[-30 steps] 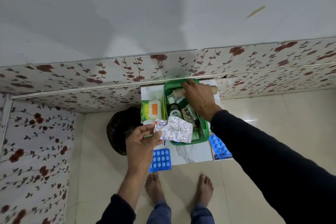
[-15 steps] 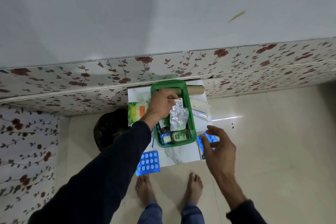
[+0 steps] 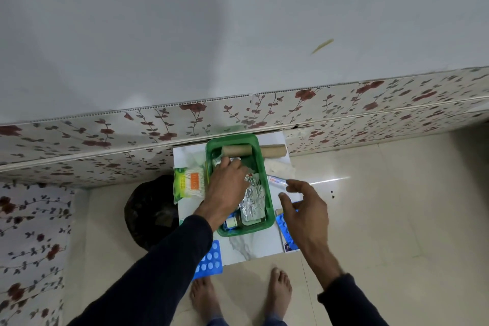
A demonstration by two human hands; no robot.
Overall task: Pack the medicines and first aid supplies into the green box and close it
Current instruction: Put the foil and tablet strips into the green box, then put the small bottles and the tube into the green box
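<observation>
Mid-pack: my left grip (image 3: 228, 180) presses items inside green box (image 3: 267, 193), hold unclear; right grip (image 3: 304, 209) released beside it, next the tube (image 3: 276, 180).

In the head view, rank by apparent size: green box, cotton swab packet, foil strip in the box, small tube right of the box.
1. green box
2. cotton swab packet and foil strip: look alike in area, and the left hand may hide part of the strip, so unranked.
3. small tube
</observation>
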